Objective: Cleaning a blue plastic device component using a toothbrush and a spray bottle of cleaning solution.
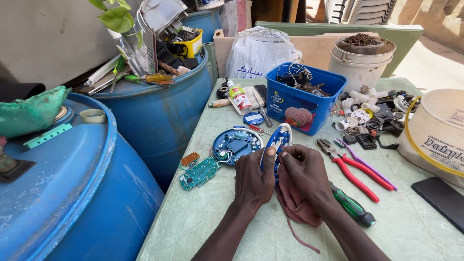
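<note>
Hands (280, 176) clasp blue shell (276, 141) (upright).

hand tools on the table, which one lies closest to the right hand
The green-handled screwdriver, right beside the right hand's wrist; the red-handled pliers lie farther right.

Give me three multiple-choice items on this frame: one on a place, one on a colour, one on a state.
1. Where does the green circuit board lie?
A. In the blue tub
B. On the table, on the left hand's side
C. On the barrel

2. What colour are the pliers' handles?
A. Red
B. Yellow
C. Black

3. What are the left hand and right hand doing?
A. Resting flat
B. Both gripping the blue and white casing
C. Holding the screwdriver

Answers: 1 B, it lies on the table; 2 A, both handles show red; 3 B, fingers of both hands close on it.
</note>
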